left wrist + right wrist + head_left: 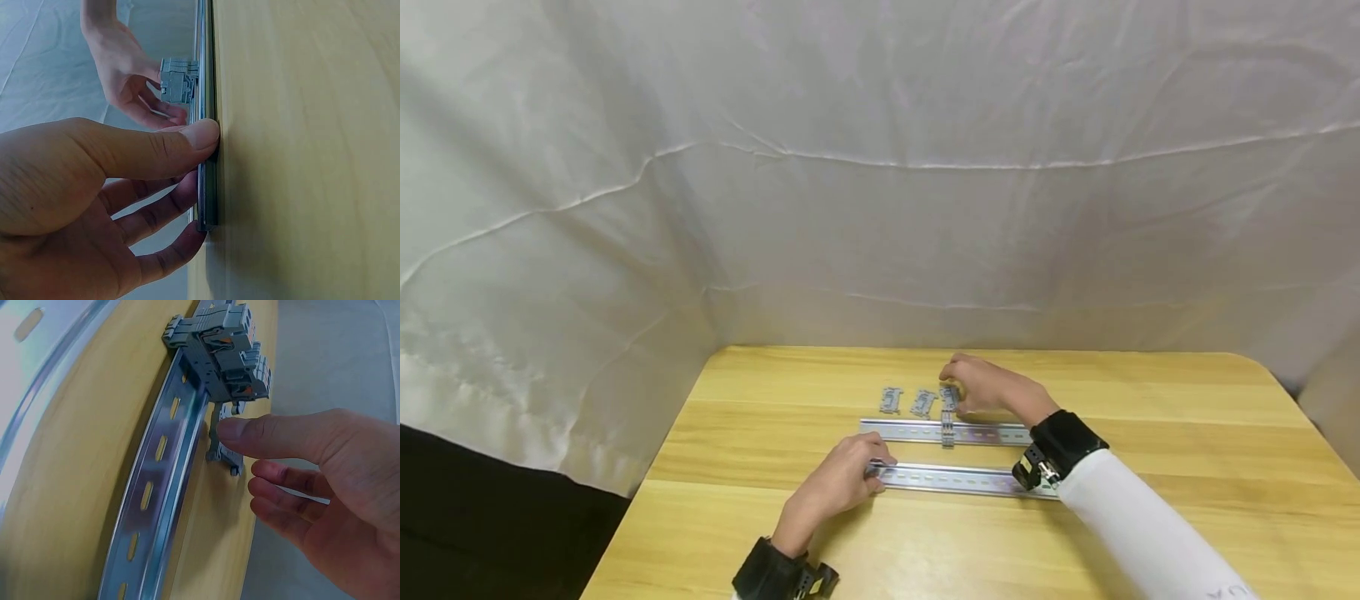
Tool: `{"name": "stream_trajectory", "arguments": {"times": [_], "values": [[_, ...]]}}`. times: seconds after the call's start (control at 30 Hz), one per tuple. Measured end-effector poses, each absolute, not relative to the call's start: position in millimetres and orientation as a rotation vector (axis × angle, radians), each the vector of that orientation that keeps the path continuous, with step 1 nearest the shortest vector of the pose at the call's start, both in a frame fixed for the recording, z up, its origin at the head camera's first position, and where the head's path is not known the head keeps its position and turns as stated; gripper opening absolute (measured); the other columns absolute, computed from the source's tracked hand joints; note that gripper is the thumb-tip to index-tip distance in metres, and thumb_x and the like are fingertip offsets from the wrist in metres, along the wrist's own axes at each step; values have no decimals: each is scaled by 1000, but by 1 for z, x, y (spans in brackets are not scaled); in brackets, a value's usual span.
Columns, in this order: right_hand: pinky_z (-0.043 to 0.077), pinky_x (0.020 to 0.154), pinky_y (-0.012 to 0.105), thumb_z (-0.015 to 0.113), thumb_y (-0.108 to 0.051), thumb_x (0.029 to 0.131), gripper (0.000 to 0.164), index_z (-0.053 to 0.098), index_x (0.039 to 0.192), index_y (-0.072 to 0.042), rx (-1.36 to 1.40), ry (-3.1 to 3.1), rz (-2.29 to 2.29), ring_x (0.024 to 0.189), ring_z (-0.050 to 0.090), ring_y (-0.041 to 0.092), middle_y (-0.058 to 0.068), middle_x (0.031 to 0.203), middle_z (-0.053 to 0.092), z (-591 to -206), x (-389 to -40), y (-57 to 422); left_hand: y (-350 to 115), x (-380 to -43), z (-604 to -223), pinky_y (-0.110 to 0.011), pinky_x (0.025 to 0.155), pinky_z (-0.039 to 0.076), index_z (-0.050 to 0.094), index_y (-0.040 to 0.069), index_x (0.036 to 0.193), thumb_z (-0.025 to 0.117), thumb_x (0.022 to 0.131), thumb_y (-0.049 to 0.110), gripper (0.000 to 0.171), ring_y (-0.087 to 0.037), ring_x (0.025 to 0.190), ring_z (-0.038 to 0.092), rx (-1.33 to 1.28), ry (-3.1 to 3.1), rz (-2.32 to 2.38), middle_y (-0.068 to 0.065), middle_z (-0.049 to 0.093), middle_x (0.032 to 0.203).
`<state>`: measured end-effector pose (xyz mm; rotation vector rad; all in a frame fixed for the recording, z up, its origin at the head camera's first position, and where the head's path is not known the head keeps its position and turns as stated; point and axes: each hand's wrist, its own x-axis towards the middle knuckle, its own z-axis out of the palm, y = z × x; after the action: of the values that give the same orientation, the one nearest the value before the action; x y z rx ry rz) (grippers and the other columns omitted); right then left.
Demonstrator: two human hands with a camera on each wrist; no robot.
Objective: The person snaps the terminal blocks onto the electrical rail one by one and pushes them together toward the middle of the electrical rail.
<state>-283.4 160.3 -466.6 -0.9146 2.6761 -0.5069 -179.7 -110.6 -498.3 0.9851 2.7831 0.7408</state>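
Observation:
My left hand [848,472] grips the left end of the nearer metal DIN rail [951,478], thumb on its near side in the left wrist view. Behind it, a second DIN rail [902,430] carries a small stack of grey terminal blocks [947,430]. My right hand [988,386] is behind that stack, thumb against a loose grey terminal block [214,447]. The index fingertip is hidden in the right wrist view; the other fingers curl apart from the block. Two more loose terminal blocks, one [891,400] left and one [923,403] nearer the right hand, lie beyond the rails.
Both slotted rails lie roughly parallel on the wooden table [760,450]. A pale cloth [880,233] hangs behind the table and at its left side. My right forearm crosses above the rails' right ends.

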Motion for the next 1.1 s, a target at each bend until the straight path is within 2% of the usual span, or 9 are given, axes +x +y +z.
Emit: {"name": "stream_trajectory", "arguments": {"times": [0.17, 0.43, 0.73, 0.97, 1.1], "values": [[49, 99, 44, 79, -4, 78, 55, 60, 128, 5, -937, 2654, -476, 117, 53, 32, 17, 127, 57, -467, -285, 157, -110, -177, -500, -30, 85, 56, 75, 5, 107, 79, 78, 4, 30, -17, 96, 64, 991, 2775, 755, -1, 67, 103], [52, 93, 42, 78, 0, 76, 45, 66, 119, 5, -974, 2656, -463, 105, 57, 30, 15, 116, 61, -473, -287, 157, -109, -176, -498, -30, 87, 55, 76, 5, 107, 79, 78, 4, 29, -17, 96, 63, 1007, 2766, 756, -1, 67, 103], [54, 88, 42, 80, -7, 75, 42, 67, 114, 5, -993, 2700, -453, 99, 59, 29, 14, 109, 63, -467, -286, 170, -108, -177, -499, -33, 88, 55, 76, 6, 107, 80, 77, 5, 30, -18, 97, 63, 1013, 2770, 735, -1, 67, 102], [53, 90, 46, 79, -14, 78, 51, 63, 122, 7, -900, 2765, -524, 107, 58, 32, 18, 119, 61, -459, -268, 196, -108, -179, -499, -32, 87, 56, 76, 6, 107, 80, 76, 5, 31, -18, 96, 64, 994, 2781, 723, -1, 67, 103], [55, 86, 44, 77, -16, 80, 52, 62, 125, 6, -873, 2789, -562, 104, 59, 30, 15, 118, 59, -461, -254, 211, -110, -181, -500, -32, 88, 56, 75, 5, 108, 80, 77, 5, 32, -20, 98, 64, 979, 2769, 734, -2, 67, 105]]}}
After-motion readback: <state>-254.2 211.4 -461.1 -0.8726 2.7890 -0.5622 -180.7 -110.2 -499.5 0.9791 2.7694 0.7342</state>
